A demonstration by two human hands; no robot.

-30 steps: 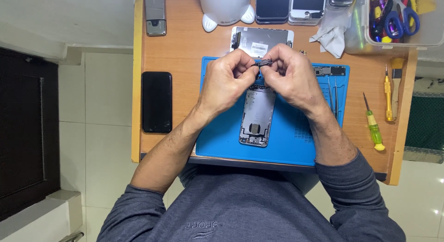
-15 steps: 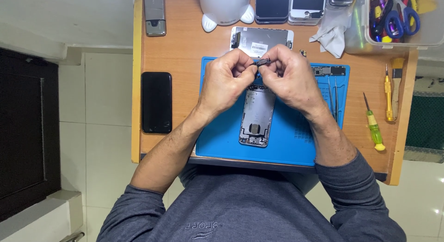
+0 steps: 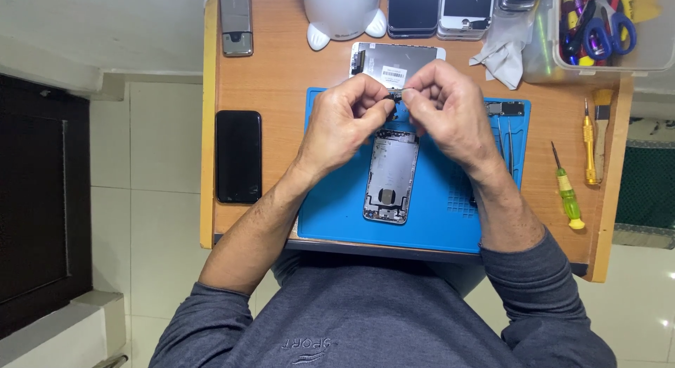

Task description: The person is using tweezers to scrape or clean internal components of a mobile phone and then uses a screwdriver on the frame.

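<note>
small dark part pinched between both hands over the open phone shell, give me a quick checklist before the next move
1. Small dark part pinched by left hand and right hand: ok.
2. Open phone shell flat on the blue mat, below the hands: ok.
3. Which way the part faces: cannot tell, too small.
4. Screen panel lies off the mat, apart from the shell: ok.
5. Green-handled screwdriver on the table, right of the mat: ok.
</note>
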